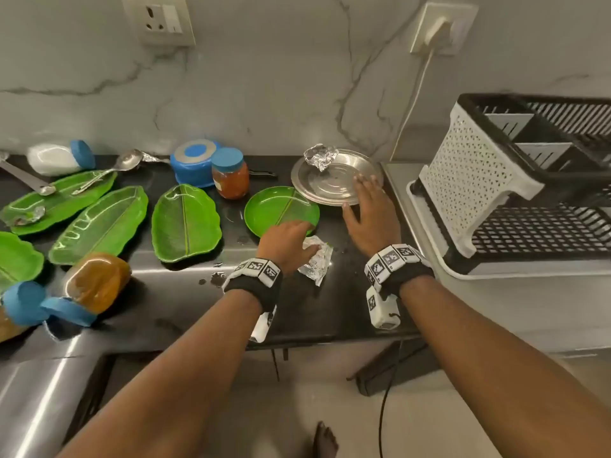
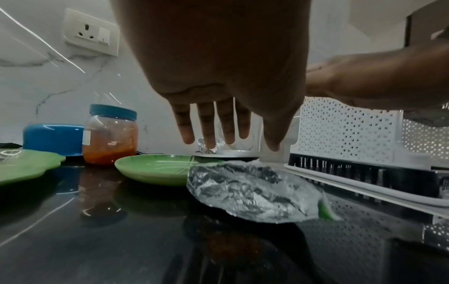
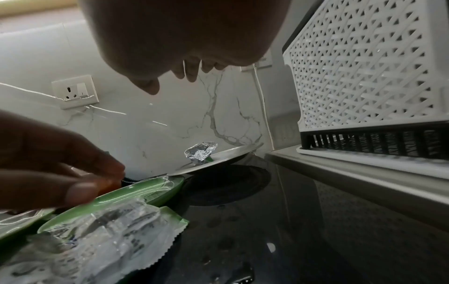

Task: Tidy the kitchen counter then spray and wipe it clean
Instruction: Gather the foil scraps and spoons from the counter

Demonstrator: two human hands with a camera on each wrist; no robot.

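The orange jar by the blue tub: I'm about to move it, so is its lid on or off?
On. The orange jar stands upright with its blue lid seated on top; the left wrist view shows the lid sitting level on the jar's neck.

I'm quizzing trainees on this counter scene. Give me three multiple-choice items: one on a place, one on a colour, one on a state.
1. Where is the foil ball?
A. on the steel plate
B. in the rack
C. on the floor

2. What colour is the jar lid?
A. red
B. blue
C. white

3. How is the right hand?
A. fist
B. gripping a spoon
C. fingers straight

Answers: 1 A, foil sits at the plate's far rim. 2 B, blue lid over orange contents. 3 C, fingers spread over the plate's rim.
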